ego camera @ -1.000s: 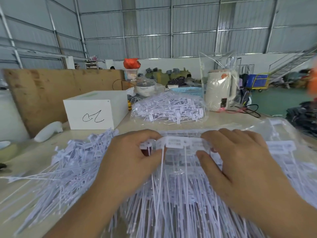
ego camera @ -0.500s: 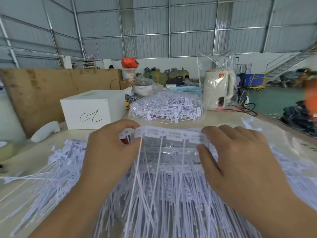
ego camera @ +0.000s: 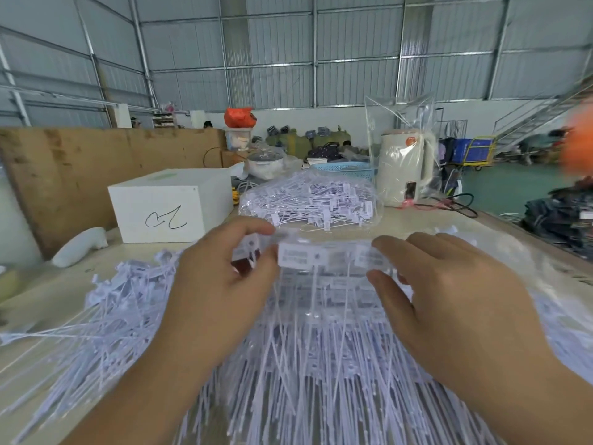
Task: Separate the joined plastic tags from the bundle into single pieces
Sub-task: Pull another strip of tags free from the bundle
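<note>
I hold a strip of joined white plastic tags [ego camera: 316, 258] level in front of me, its thin tails hanging down. My left hand [ego camera: 221, 284] pinches the tag at the strip's left end [ego camera: 247, 252], which is tilted away from the rest. My right hand [ego camera: 442, 293] grips the strip's right end. Beneath both hands lies the big bundle of joined tags [ego camera: 321, 364] in clear plastic. A loose heap of single tags [ego camera: 106, 309] spreads over the table to the left.
A clear bag of tags [ego camera: 308, 200] lies behind the hands. A white box [ego camera: 167, 210] stands at the back left, a bagged cream kettle [ego camera: 406, 168] with a black cable at the back right. A brown board [ego camera: 80, 175] leans at the left. The table edge runs along the right.
The strip has risen slightly with both hands. My left hand has bent the leftmost tag away from its neighbour, and a gap shows there now.
</note>
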Tool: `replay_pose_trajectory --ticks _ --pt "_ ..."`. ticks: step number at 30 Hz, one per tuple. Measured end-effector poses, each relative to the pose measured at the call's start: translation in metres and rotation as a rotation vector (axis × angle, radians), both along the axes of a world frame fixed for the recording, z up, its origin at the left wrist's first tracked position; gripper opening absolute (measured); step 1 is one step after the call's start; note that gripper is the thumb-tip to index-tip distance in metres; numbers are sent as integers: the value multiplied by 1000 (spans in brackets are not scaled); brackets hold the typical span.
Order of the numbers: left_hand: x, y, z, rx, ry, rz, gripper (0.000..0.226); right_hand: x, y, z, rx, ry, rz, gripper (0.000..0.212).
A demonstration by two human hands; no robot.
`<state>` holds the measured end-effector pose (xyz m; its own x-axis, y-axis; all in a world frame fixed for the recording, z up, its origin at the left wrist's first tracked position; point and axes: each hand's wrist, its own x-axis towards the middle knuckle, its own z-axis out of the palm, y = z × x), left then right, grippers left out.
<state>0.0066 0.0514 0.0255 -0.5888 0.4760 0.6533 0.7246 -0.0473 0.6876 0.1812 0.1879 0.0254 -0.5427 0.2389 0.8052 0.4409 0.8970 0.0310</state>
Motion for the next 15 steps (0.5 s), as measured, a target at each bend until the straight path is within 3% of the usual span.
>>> replay_pose_trajectory --ticks 3,8,12,15 --pt "14 0 1 -47 178 12 19 -1 3 -1 -1 -72 -20 16" --pt "17 -7 7 97 224 62 20 0 5 -2 -37 -101 -100 14" --pt "26 -1 3 -93 318 127 50 -1 0 -1 -24 -64 -62 13" --pt "31 6 -2 -162 390 132 51 -3 -6 -2 55 -40 37 18"
